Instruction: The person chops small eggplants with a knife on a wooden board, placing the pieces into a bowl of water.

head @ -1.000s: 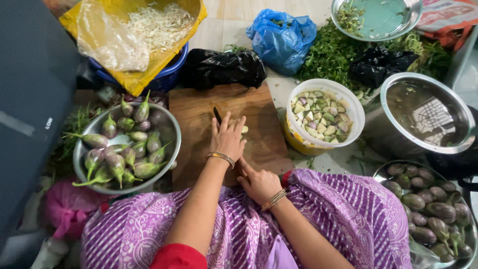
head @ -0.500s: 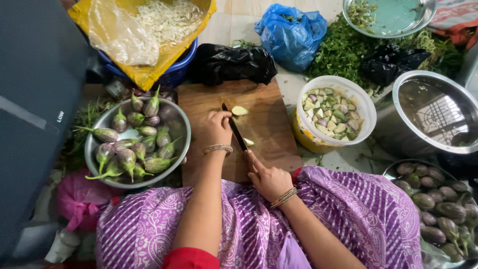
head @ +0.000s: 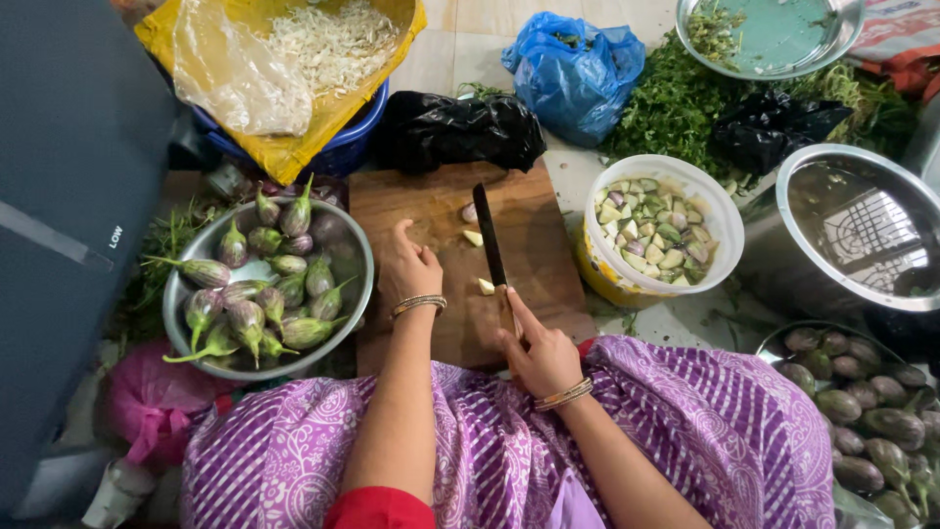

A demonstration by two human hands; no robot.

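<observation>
The wooden cutting board [head: 450,264] is hemmed in: a steel bowl of small green-and-purple eggplants [head: 266,284] touches its left edge, a black plastic bag [head: 460,127] lies at its far edge, and a white tub of cut pieces [head: 656,235] stands just beside its right edge. The near edge meets the person's purple-patterned lap. Most of the board's surface is bare, apart from three pale cut pieces [head: 474,238] near the blade.

The right hand [head: 539,353] has its grip closed around the handle of a dark-bladed knife [head: 490,245], whose blade lies flat along the board, tip pointing away. The left hand [head: 411,269] rests on the board left of the blade, fingers curled loosely, with no clear hold on anything.
</observation>
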